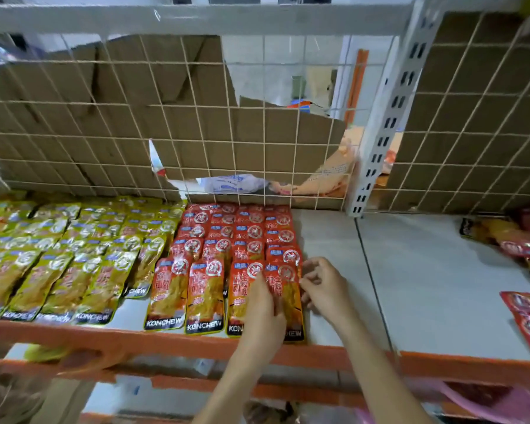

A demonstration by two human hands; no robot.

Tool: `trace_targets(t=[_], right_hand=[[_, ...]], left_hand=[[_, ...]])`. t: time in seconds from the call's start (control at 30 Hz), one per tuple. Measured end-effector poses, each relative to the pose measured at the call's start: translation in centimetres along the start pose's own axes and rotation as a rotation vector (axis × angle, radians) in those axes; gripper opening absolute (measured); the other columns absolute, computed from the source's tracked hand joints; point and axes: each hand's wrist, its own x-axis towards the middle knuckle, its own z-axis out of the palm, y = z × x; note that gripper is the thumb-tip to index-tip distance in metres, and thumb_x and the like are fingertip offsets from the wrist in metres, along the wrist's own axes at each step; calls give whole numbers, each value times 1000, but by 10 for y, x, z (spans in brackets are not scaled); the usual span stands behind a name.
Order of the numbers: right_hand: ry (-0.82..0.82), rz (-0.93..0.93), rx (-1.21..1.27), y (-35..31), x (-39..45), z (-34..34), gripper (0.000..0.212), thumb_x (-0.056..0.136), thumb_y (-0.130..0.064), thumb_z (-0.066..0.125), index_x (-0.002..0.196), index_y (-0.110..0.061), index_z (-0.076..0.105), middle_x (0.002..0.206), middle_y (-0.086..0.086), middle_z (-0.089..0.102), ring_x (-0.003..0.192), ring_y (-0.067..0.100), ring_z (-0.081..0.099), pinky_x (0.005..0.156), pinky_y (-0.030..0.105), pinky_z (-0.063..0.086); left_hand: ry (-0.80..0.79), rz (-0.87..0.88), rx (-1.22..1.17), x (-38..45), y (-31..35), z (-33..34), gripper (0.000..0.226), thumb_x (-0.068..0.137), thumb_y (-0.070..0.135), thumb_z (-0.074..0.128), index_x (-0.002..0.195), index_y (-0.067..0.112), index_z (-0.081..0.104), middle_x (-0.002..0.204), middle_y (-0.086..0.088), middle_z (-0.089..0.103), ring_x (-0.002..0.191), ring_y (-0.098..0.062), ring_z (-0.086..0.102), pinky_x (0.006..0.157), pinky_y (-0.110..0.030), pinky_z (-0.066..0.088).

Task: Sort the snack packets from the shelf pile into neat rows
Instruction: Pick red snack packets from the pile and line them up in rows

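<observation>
While both hands [265,304] straighten packet [285,289].

"KONCHEW" is showing in white letters on the black bottom band of the red packets [169,293] lying in the front row just behind the orange shelf rail [172,341]. On the red packet nearest the left hand [265,313], only "KON" is showing, and "HEW" on the next one. The yellow packets [95,289], left of the red ones along the same rail, are carrying the same "KONCHEW" band. The Chinese characters on the packets are too blurred to read.
</observation>
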Motion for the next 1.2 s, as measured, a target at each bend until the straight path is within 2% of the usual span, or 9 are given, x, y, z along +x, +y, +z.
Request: trace_targets(t=[0.17, 0.27, 0.33, 0.5, 0.63, 0.77, 0.97, 1.13, 1.2], right_hand=[[0, 2, 5, -3, -9, -2, 18, 90, -22, 62, 105, -19, 54, 80, -2, 61, 60, 10, 58, 49, 22, 47], [-20, -21, -26, 2, -23, 2, 44, 79, -33, 74, 112, -26, 46, 104, -3, 58, 85, 14, 62, 73, 32, 54], [17, -66, -159, 5, -33, 5, 60, 75, -41, 75, 124, -30, 41, 114, -4, 49, 98, 14, 58, 85, 35, 52], [-29, -271, -500, 4, -46, 14, 80, 81, -42, 68, 144, -36, 20, 143, -6, 18, 131, 15, 31, 105, 32, 39], [-125, -263, -507, 1, -45, 10, 82, 84, -48, 64, 148, -33, 16, 150, -9, 12, 135, 13, 18, 111, 33, 29], [-132, -291, -521, 8, -46, 10, 86, 84, -53, 60, 151, -30, 12, 154, -12, 6, 140, 12, 10, 116, 34, 23], [-129, -317, -530, 14, -42, 10, 85, 85, -50, 62, 151, -26, 14, 157, -11, 7, 143, 11, 8, 118, 31, 16], [-133, -314, -533, 14, -41, 12, 85, 85, -49, 62, 151, -25, 14, 158, -10, 6, 143, 12, 8, 118, 33, 17], [-147, -311, -539, 11, -41, 12, 85, 85, -48, 62, 151, -25, 13, 158, -10, 5, 144, 13, 7, 119, 34, 17]], left_hand=[[-73, 7, 88, -2, 4, -1, 69, 96, 7, 41, 148, 0, -4, 134, -16, 26, 121, -25, 33, 104, -21, 26], [37, 90, 132, -5, -1, 1, 63, 86, 3, 48, 141, -12, 23, 124, -29, 37, 109, -41, 45, 96, -40, 40], [61, 129, 173, -8, -4, -7, 54, 85, 3, 51, 137, -4, 39, 127, -26, 38, 116, -41, 39, 97, -36, 31], [39, 345, 454, 17, -33, -41, 51, 84, 12, 59, 134, 8, 49, 137, -19, 43, 127, -40, 38, 102, -54, 38], [-117, 383, 652, 28, -52, -49, 62, 90, 47, 33, 144, 16, 37, 148, -9, 36, 138, -34, 31, 107, -42, 23], [-89, 422, 718, 26, -57, -47, 60, 87, 48, 36, 139, 19, 44, 142, -7, 45, 130, -31, 43, 99, -39, 35], [-63, 415, 581, 24, -59, -46, 58, 83, 43, 42, 135, 18, 49, 143, -7, 44, 133, -30, 38, 101, -45, 39], [-36, 421, 577, 26, -60, -44, 62, 85, 47, 35, 140, 19, 43, 150, -5, 35, 140, -27, 27, 108, -43, 28], [-43, 415, 577, 26, -58, -43, 68, 85, 52, 24, 145, 21, 34, 154, -1, 24, 144, -20, 13, 113, -38, 19]])
